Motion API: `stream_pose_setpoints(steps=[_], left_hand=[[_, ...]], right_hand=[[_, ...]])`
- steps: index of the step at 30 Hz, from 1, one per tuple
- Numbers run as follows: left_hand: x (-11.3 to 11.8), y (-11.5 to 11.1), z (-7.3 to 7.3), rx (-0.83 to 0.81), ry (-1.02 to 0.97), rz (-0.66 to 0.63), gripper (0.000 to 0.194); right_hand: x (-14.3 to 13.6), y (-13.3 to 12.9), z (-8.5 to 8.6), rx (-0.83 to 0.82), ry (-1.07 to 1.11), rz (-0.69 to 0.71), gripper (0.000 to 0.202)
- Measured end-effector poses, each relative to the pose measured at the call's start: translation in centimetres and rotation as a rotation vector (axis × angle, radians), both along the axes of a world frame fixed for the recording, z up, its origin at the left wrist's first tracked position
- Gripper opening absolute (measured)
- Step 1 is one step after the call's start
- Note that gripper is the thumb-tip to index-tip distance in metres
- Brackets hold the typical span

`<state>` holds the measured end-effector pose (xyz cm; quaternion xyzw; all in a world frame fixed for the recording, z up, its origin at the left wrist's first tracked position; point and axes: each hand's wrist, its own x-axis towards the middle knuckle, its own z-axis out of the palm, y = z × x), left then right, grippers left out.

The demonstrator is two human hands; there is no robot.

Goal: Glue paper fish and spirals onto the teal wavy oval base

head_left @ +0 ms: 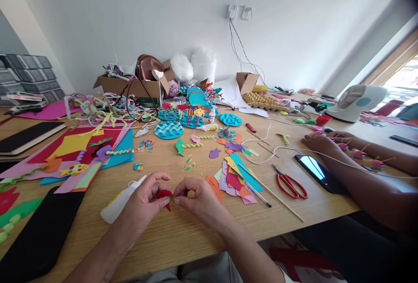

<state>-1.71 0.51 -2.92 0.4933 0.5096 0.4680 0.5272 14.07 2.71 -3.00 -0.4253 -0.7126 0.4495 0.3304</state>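
Note:
Between the fingertips of my left hand (pixel 147 199) is a small red cutout (pixel 164 194), shaped somewhat like a fish, held just above the table. My right hand (pixel 200 200) pinches at the cutout's right edge, where a tiny green piece (pixel 173 197) shows; its kind is too small to tell. A white squeeze glue bottle (pixel 113 208) lies on its side, partly behind my left wrist. Beyond my hands are small green and yellow paper scraps (pixel 189 163) and a purple fish cutout (pixel 214 153).
Right of my hands lie coloured paper strips (pixel 235 183), a long thin stick (pixel 274 193), red-handled scissors (pixel 290 183) and a phone (pixel 321 173). Another person's arms (pixel 342 165) rest at the right. Paper sheets (pixel 70 143) and a black case (pixel 45 230) lie left.

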Motion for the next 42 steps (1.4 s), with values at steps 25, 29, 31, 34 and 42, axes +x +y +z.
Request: stream_pose_setpoints(steps=[25, 29, 31, 34, 42], left_hand=[[0.1, -0.1, 1.0, 0.119, -0.043, -0.065, 0.049], [-0.1, -0.3, 0.5, 0.113, -0.089, 0.055, 0.055], [0.0, -0.7, 0.3, 0.081, -0.140, 0.086, 0.053], [0.4, -1.6, 0.0, 0.018, -0.248, 0.055, 0.043], [1.0, -2.7, -1.1, -0.120, -0.399, -0.057, 0.028]], right_hand=[[0.2, 0.1, -1.1, -0.110, 0.462, -0.066, 0.014], [0.5, -0.9, -0.4, 0.511, 0.143, -0.168, 0.005], [0.7, -1.4, 0.0, 0.839, -0.067, -0.160, 0.011], [0.8, -1.9, 0.0, 1.094, -0.221, -0.122, 0.015], [0.7, -1.7, -0.6, 1.097, -0.218, -0.138, 0.011]])
